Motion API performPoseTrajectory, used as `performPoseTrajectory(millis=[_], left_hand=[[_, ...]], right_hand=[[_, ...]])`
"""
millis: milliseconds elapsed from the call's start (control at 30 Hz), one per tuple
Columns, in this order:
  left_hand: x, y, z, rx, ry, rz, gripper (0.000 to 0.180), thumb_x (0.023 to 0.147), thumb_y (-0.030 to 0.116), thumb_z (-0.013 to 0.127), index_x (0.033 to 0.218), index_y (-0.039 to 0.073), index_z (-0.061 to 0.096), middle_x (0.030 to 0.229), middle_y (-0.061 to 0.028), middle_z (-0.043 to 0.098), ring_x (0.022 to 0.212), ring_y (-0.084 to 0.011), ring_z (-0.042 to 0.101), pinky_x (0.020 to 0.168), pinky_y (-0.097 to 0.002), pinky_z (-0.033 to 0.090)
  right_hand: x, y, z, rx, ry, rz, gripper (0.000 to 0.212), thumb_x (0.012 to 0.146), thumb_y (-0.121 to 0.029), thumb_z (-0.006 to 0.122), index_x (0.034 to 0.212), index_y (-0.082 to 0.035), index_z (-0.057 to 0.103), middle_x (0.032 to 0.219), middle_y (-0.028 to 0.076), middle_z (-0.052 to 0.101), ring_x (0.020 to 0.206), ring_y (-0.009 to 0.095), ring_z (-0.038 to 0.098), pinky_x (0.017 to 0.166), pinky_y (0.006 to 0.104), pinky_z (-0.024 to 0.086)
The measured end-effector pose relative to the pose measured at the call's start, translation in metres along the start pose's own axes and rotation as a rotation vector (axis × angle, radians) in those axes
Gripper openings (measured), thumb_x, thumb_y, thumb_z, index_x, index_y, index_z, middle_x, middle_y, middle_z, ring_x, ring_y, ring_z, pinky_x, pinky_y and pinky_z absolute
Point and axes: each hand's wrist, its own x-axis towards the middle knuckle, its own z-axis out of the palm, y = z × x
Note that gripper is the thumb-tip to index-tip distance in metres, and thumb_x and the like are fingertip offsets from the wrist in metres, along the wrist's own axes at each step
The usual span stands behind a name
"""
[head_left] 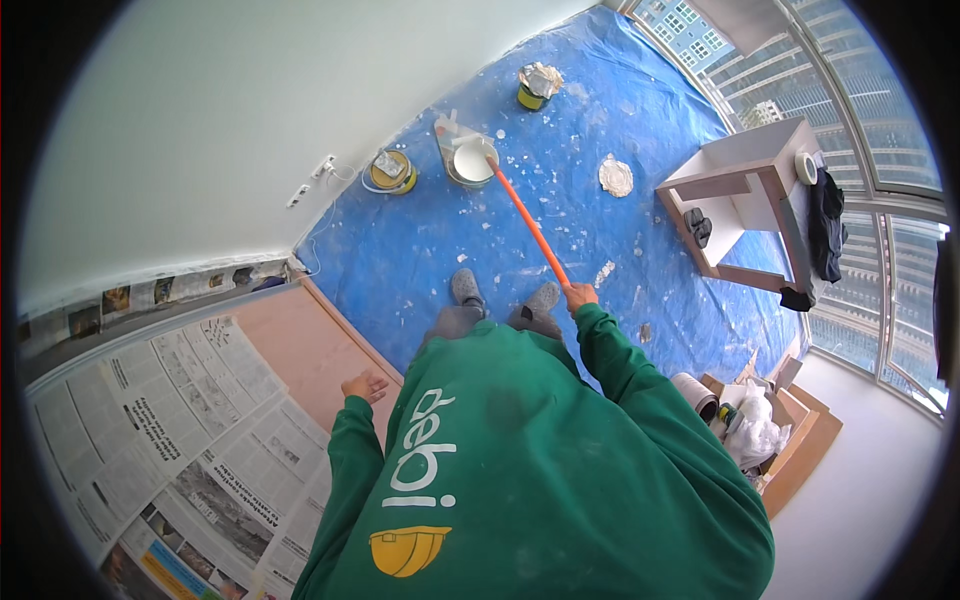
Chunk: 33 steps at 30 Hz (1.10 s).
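Observation:
My right hand grips the near end of a long orange pole. The pole slants away to the far left, its far end over the rim of a bucket of white paint. Whatever is fitted on that end cannot be made out. At the left, my left hand holds nothing, its fingers apart, beside a pinkish-brown board. A yellow-and-dark paint can with something on its lid stands left of the bucket.
Paint-spotted blue sheeting covers the floor. Another can, foil-topped, stands farther off. A wooden cabinet frame lies by the windows at right. Boxes with a plastic bag sit near right. Newspapers cover a surface at left.

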Motion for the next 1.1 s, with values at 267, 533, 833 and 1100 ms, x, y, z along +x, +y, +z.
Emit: performPoseTrajectory(millis=[267,533,833,1100], left_hand=[[0.009,-0.002,0.006,-0.034,-0.001,-0.024,0.040,0.090,0.023,0.053,0.118,-0.003,0.044,0.107,-0.0223,0.060,0.089,-0.0344,0.064,0.071,-0.0447,0.052],[0.022,-0.018,0.036,-0.021,-0.063,-0.053,0.033,0.089,0.025,0.056,0.110,0.000,0.050,0.099,-0.0177,0.062,0.087,-0.0322,0.065,0.071,-0.0425,0.052],[0.014,0.005,0.051,0.014,-0.059,-0.025,0.031,0.089,0.026,0.058,0.108,0.003,0.050,0.097,-0.0164,0.063,0.083,-0.0302,0.066,0.064,-0.0406,0.052],[0.012,-0.002,0.056,0.004,-0.051,-0.001,0.029,0.088,0.025,0.059,0.107,0.004,0.050,0.094,-0.0143,0.063,0.079,-0.0286,0.066,0.062,-0.0405,0.051]], right_hand=[[-0.063,0.000,-0.031,-0.063,0.074,0.029,0.043,0.084,-0.046,0.051,0.093,-0.007,0.068,0.084,0.021,0.065,0.086,0.039,0.062,0.076,0.0447,0.048],[-0.130,0.046,-0.083,-0.048,0.094,-0.012,0.041,0.085,-0.044,0.051,0.094,-0.007,0.067,0.083,0.022,0.063,0.084,0.039,0.061,0.074,0.0447,0.046],[-0.109,0.054,-0.107,-0.195,0.050,0.079,0.040,0.085,-0.044,0.050,0.101,-0.011,0.066,0.092,0.023,0.063,0.089,0.042,0.060,0.077,0.0472,0.047],[-0.085,0.023,-0.118,-0.235,0.048,0.029,0.039,0.086,-0.042,0.050,0.100,-0.011,0.067,0.092,0.023,0.064,0.092,0.042,0.060,0.081,0.0476,0.047]])
